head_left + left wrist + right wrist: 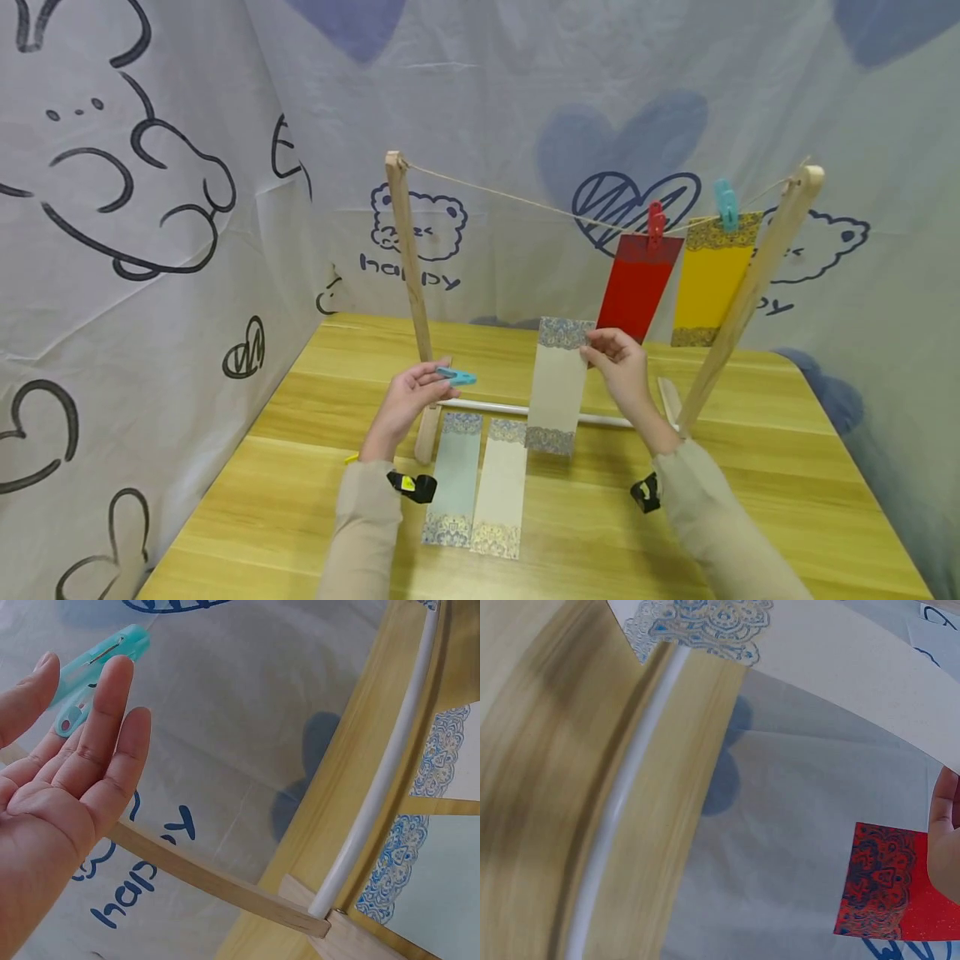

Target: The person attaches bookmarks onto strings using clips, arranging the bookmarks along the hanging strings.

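Observation:
My left hand [411, 398] holds a light blue clothespin [457, 377] between thumb and fingers, left of the frame's middle; the left wrist view shows the same clothespin [101, 667] with its metal spring. By its upper right edge, my right hand [621, 367] pinches a cream paper strip [557, 383] with blue patterned ends, held upright above the table. On the string [510, 198], a red clothespin [656, 223] grips a red strip [637, 287] and a blue clothespin [726, 205] grips a yellow strip [712, 287]. The right wrist view catches the red strip's patterned end [877, 881].
Two wooden posts [408, 258] carry the string, joined low down by a white rod [487, 407]. A pale blue strip [456, 475] and another cream strip [501, 483] lie side by side on the wooden table [285, 500]. A printed cloth [495, 108] hangs behind.

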The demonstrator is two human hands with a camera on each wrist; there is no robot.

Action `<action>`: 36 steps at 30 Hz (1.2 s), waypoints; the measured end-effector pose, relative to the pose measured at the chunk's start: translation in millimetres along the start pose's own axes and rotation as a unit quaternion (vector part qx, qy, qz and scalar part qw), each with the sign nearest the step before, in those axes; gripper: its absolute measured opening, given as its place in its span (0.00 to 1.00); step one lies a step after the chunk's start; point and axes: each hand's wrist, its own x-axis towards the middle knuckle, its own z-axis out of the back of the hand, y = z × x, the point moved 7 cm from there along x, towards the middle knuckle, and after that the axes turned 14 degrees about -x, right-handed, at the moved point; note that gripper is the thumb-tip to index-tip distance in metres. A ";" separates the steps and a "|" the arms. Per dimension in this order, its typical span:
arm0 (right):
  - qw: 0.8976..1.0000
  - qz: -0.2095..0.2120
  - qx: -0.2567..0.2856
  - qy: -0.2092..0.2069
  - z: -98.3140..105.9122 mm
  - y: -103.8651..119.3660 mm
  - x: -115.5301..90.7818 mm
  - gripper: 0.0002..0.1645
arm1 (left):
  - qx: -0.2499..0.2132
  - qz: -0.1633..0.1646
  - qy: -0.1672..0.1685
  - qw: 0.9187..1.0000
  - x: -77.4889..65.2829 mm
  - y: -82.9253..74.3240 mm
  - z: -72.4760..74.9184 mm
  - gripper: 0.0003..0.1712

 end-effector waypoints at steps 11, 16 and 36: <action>1.000 0.012 0.017 -0.014 4.6 11.0 14.4 0.08 | 0.007 -0.007 0.001 1.000 15.5 -10.5 -12.5 0.20; 1.000 0.019 0.007 -0.018 7.6 16.0 20.6 0.08 | -0.001 -0.008 0.002 1.000 25.6 -15.9 -23.3 0.20; 0.998 0.051 -0.010 -0.034 11.8 35.0 40.6 0.08 | -0.018 -0.070 0.008 0.997 50.4 -43.1 -52.4 0.19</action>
